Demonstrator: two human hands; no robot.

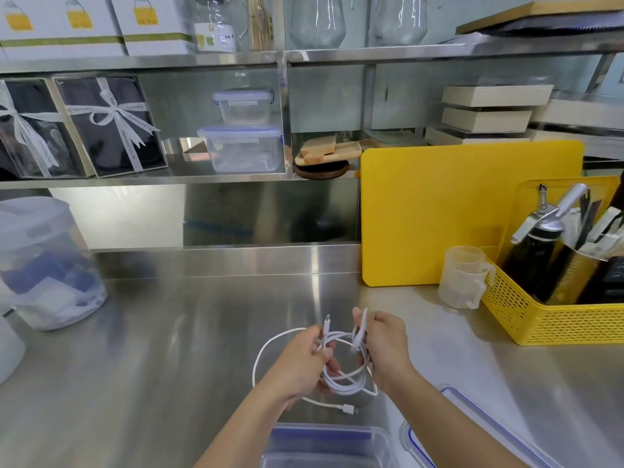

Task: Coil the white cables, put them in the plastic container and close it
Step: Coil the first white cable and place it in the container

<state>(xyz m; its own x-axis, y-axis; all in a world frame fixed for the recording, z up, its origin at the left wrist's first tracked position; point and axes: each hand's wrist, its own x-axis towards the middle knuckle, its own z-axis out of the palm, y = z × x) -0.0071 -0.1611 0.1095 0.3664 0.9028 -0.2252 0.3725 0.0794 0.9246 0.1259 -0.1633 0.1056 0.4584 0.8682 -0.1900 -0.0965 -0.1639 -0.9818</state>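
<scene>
Both hands are gripping the white cables (341,373) above the steel counter (152,349): left hand (300,363) pinching strands near a plug, right hand (381,342) clamping the gathered loops. Cables are likely handling light, limp and springy, smooth-jacketed; best gripping at the bundle's crossing. The clear plastic container (324,444) is sitting open just below, its blue-edged lid (472,430) lying beside.
</scene>
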